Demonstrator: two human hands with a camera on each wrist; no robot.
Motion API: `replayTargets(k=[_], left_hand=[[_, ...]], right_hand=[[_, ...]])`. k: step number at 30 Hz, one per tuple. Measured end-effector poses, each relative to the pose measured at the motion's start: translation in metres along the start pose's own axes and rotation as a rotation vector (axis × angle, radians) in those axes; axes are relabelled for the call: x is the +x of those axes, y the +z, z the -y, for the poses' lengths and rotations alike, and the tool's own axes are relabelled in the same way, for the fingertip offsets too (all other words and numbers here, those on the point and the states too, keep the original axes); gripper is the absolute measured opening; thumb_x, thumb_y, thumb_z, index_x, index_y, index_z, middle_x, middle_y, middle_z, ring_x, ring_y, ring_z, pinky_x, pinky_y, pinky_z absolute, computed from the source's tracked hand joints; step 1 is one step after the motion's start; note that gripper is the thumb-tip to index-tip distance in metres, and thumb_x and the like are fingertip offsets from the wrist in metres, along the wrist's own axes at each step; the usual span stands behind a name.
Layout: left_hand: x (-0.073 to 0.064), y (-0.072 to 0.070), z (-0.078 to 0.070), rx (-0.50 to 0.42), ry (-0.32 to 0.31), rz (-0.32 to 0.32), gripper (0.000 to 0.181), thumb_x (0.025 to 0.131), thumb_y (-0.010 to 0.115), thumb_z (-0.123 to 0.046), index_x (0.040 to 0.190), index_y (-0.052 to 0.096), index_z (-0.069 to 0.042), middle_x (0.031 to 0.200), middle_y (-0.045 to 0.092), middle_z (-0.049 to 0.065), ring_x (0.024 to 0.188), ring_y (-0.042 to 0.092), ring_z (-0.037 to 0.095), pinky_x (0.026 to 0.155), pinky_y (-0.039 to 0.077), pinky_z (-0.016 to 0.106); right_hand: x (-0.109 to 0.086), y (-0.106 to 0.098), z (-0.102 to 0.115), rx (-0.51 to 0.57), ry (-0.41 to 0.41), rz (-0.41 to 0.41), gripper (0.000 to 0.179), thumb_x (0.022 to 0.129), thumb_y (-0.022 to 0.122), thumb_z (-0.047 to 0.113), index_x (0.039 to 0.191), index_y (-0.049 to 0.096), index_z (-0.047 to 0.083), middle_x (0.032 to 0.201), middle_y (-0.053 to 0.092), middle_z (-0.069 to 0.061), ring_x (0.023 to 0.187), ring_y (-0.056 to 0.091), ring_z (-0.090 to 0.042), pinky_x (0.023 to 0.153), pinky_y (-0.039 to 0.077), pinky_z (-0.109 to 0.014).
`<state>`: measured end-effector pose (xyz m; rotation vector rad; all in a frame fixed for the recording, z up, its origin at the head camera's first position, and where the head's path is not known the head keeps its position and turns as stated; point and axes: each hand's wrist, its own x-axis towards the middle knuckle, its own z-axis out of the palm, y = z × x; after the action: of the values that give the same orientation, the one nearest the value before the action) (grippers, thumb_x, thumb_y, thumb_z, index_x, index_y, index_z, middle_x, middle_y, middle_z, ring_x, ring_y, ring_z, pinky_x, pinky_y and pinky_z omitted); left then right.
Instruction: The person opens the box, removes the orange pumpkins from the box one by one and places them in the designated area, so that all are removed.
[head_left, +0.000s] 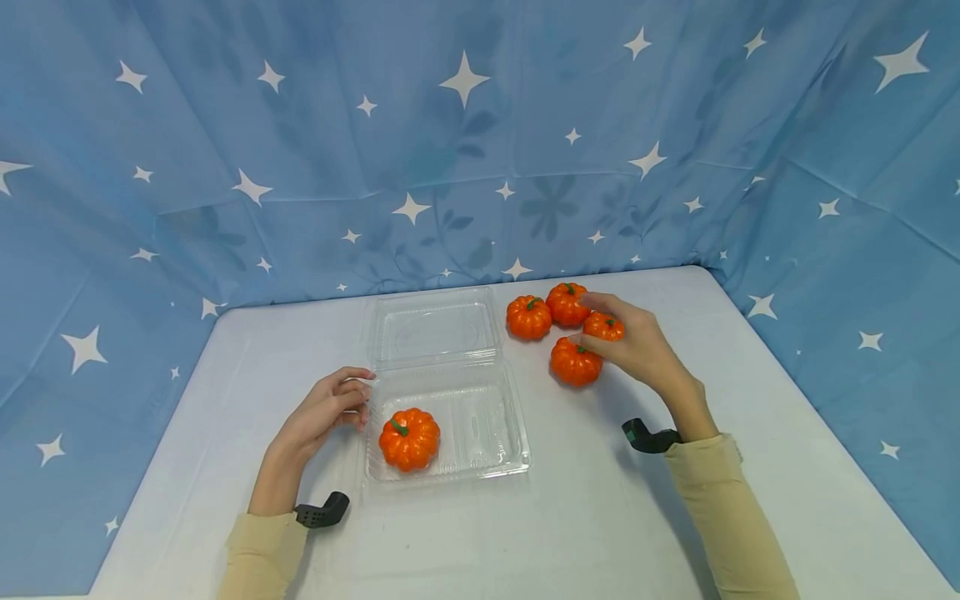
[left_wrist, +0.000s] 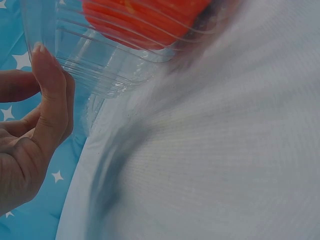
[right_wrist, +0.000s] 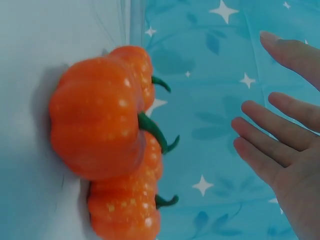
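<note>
A clear plastic clamshell box (head_left: 480,417) lies with its lid (head_left: 435,329) folded back. One orange pumpkin (head_left: 409,439) with a green stem sits in the left half of its base. My left hand (head_left: 322,408) is at the box's left side, fingers loosely bent; a fingertip (left_wrist: 39,50) meets the rim in the left wrist view. Over a cluster of small orange pumpkins, my right hand (head_left: 630,342) is spread, thumb apart from the fingers, with nothing held. Nearest to it is the front pumpkin (head_left: 576,362), which looks large in the right wrist view (right_wrist: 97,120).
Beside the front pumpkin stand a left pumpkin (head_left: 528,318), a back pumpkin (head_left: 567,303) and one partly under the right hand (head_left: 603,326). A white cloth covers the table (head_left: 450,542). Behind it hangs a blue curtain with white stars (head_left: 300,167).
</note>
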<state>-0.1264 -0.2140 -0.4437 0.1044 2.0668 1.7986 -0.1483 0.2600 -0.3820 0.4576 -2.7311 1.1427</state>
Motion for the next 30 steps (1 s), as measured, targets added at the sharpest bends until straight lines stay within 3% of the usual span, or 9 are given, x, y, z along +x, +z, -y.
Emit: replayTargets(k=[5,16,23,30], left_hand=[[0.001,0.000,0.000,0.001,-0.002,0.000,0.044,0.103,0.053,-0.006,0.141,0.040,0.011,0.084,0.061,0.005,0.064,0.058,0.016,0.062,0.057,0.031],[0.002,-0.001,0.000,-0.001,-0.002,0.008,0.044,0.104,0.053,-0.006,0.141,0.039,0.012,0.084,0.060,0.007,0.064,0.058,0.016,0.062,0.056,0.030],[0.003,-0.002,-0.001,0.008,-0.007,0.008,0.043,0.103,0.053,-0.006,0.140,0.040,0.011,0.084,0.060,0.007,0.064,0.057,0.016,0.062,0.056,0.030],[0.001,-0.003,0.001,0.014,-0.008,0.001,0.043,0.104,0.053,-0.007,0.141,0.040,0.012,0.084,0.060,0.007,0.064,0.057,0.016,0.062,0.056,0.030]], right_hand=[[0.001,0.004,0.005,-0.017,-0.045,0.014,0.058,0.091,0.080,0.022,0.142,0.057,0.005,0.139,0.064,-0.016,0.133,0.055,-0.038,0.112,0.043,-0.061],[0.002,0.012,0.010,0.013,-0.064,0.057,0.057,0.091,0.080,0.018,0.140,0.058,0.002,0.139,0.063,-0.017,0.129,0.058,-0.037,0.111,0.044,-0.060],[0.002,0.019,0.018,0.036,-0.102,0.066,0.059,0.087,0.084,0.021,0.138,0.060,0.005,0.135,0.066,-0.013,0.119,0.065,-0.030,0.105,0.050,-0.055],[0.004,0.028,0.023,0.030,-0.129,0.106,0.054,0.088,0.081,0.014,0.137,0.061,0.002,0.133,0.067,-0.016,0.118,0.067,-0.034,0.099,0.054,-0.055]])
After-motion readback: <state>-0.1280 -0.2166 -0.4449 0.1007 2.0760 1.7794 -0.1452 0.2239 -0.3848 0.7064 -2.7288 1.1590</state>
